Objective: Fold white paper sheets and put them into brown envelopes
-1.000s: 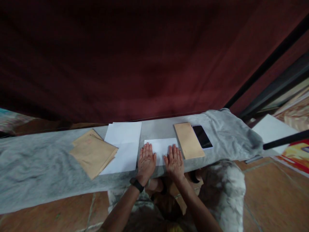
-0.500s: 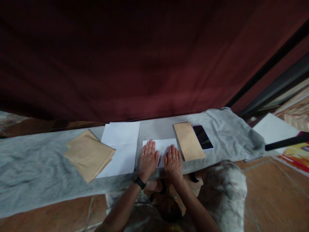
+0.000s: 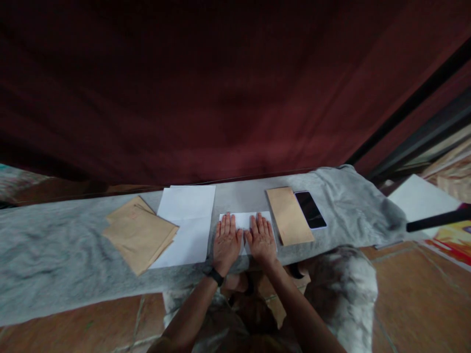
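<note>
Flat on the soft grey cloth (image 3: pixel 239 195) lay the small white paper rectangle (image 3: pixel 243 220), left hand (image 3: pixel 226 243) and right hand (image 3: pixel 262 241) spread palm-down across it! Alongside, the large white paper sheets (image 3: pixel 187 225) lay untouched.

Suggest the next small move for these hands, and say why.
Probably slide the right hand gently outward while the left hand steadies the small white paper: both lie palm-down on it, close together, well placed for smoothing.

Dim, soft light: beyond the bench (image 3: pixel 55 250), the red cloth (image 3: pixel 235 117) fades upward to near black; white sheets (image 3: pixel 187 223) on the bench show brightest; right of it, a colourful print (image 3: pixel 454 240) looks blurred.
</note>
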{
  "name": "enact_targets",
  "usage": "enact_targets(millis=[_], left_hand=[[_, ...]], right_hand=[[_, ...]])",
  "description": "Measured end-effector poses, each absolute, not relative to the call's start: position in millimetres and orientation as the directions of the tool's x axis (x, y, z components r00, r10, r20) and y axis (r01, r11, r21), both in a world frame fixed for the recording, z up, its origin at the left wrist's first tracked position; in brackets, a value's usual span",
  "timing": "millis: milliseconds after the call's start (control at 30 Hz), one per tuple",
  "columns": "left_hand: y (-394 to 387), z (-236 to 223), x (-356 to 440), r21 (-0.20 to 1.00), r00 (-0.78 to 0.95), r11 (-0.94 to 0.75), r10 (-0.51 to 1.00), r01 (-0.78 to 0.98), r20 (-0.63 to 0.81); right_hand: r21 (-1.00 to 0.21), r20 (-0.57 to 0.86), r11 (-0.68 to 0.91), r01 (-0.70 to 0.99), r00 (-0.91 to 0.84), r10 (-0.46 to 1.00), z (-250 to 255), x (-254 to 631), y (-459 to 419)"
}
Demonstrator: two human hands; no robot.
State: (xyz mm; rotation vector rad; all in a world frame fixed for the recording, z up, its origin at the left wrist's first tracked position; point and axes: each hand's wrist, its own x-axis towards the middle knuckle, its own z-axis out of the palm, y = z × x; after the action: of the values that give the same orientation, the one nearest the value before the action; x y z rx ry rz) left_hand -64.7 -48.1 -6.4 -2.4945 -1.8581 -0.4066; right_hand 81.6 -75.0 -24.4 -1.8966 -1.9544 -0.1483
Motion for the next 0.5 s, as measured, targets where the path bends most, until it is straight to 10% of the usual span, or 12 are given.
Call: enact_targets(millis=[500], left_hand=[[-72.7, -1.2, -75.3, 0.205, 0.175, -0.237, 0.943, 0.949, 0.282]], right_hand=[[-0.194, 0.43, 0.028, 0.981, 0.059, 0.901, -20.6, 87.1, -115.6]])
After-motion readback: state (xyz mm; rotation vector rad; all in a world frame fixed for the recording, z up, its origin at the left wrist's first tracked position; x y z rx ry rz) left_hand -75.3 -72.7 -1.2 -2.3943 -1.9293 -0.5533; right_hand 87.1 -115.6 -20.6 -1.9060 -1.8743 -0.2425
